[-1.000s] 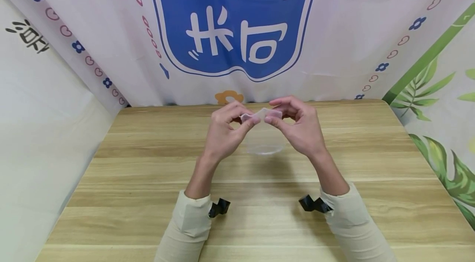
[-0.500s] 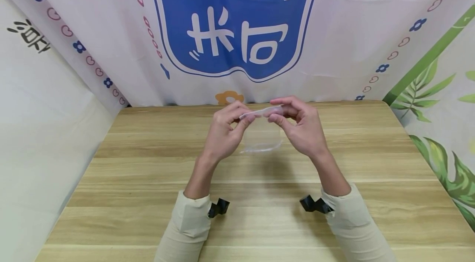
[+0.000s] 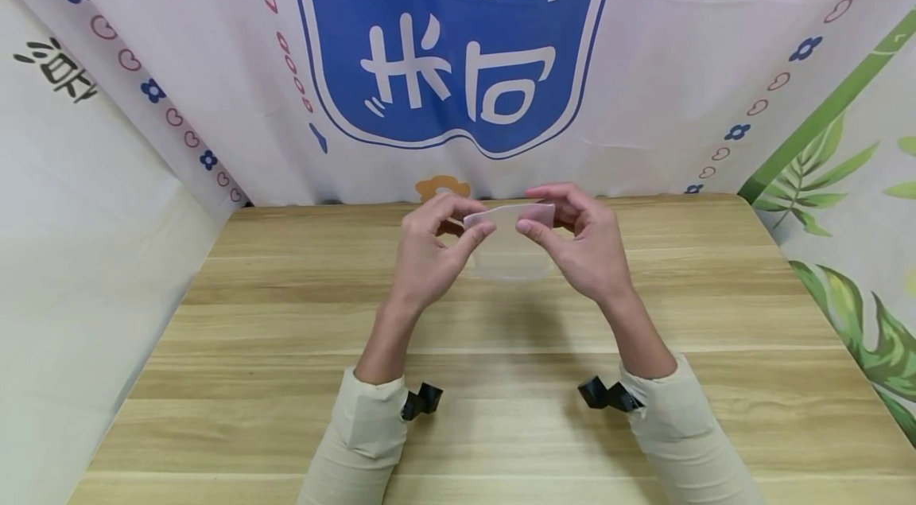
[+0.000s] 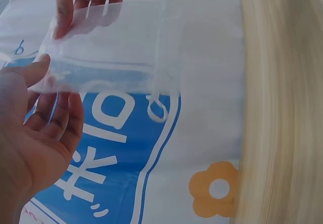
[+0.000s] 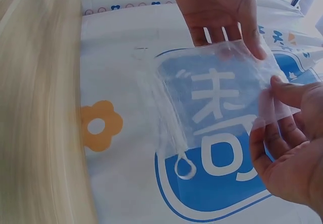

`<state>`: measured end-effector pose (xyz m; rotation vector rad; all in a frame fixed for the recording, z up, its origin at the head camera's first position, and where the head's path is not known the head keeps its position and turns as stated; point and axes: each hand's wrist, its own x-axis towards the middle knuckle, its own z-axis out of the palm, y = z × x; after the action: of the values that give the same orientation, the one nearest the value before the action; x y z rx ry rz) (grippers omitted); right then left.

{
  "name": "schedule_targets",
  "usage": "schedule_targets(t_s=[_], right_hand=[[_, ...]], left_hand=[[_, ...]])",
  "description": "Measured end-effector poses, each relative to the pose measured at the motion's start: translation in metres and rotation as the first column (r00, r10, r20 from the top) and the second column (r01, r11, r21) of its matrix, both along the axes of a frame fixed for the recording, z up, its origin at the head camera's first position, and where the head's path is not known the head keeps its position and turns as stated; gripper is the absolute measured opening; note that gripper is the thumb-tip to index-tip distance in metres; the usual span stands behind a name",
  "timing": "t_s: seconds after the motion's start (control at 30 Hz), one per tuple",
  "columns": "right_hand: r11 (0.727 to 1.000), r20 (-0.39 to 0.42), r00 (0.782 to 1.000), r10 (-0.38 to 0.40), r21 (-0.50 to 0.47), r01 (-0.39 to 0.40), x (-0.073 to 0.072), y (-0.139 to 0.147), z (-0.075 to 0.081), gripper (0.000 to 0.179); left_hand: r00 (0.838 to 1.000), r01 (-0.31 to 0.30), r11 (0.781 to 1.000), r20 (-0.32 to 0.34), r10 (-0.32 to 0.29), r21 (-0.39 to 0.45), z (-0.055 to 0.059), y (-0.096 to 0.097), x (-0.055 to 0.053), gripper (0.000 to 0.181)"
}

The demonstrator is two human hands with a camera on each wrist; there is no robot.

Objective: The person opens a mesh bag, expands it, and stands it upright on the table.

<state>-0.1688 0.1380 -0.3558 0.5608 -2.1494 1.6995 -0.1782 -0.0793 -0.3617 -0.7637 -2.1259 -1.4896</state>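
A sheer, whitish mesh pouch [image 3: 510, 254] hangs between both hands above the far part of the table. My left hand [image 3: 432, 254] pinches its left upper corner, thumb on the near face. The right upper corner is pinched likewise by my right hand [image 3: 583, 246]. In the left wrist view the pouch [image 4: 116, 37] spreads flat, and a small white cord loop [image 4: 158, 110] dangles at its far end. The same loop [image 5: 185, 167] shows in the right wrist view, beside a gathered band. Printed characters show through the thin mesh, and no contents are visible.
The wooden table [image 3: 286, 409] reaches back to a white curtain [image 3: 673, 91] with a blue printed badge. Leaf-patterned cloth [image 3: 851, 195] hangs on the right, white cloth [image 3: 79, 235] on the left. Black wrist mounts [image 3: 422, 402] stick out from the sleeve cuffs.
The pouch's upper edge was bent upward in the middle, then slanted; now it lies nearly level and straighter. Its lower edge has risen slightly. Both hands keep their hold with small finger shifts.
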Motion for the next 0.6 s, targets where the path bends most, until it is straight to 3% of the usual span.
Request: schedule_targets(t_s=[0.3, 0.6], right_hand=[[1.000, -0.010, 1.000, 0.029, -0.010, -0.029, -0.0019, 0.0067, 0.0022, 0.034], [1.000, 0.016, 1.000, -0.014, 0.022, 0.014, -0.0013, 0.0050, 0.0012, 0.037]], left_hand=[[1.000, -0.003, 0.999, -0.021, 0.004, 0.047, 0.0015, -0.0044, -0.0020, 0.006], [1.000, 0.007, 0.998, -0.005, -0.007, 0.067, 0.0004, -0.0016, 0.0000, 0.008]])
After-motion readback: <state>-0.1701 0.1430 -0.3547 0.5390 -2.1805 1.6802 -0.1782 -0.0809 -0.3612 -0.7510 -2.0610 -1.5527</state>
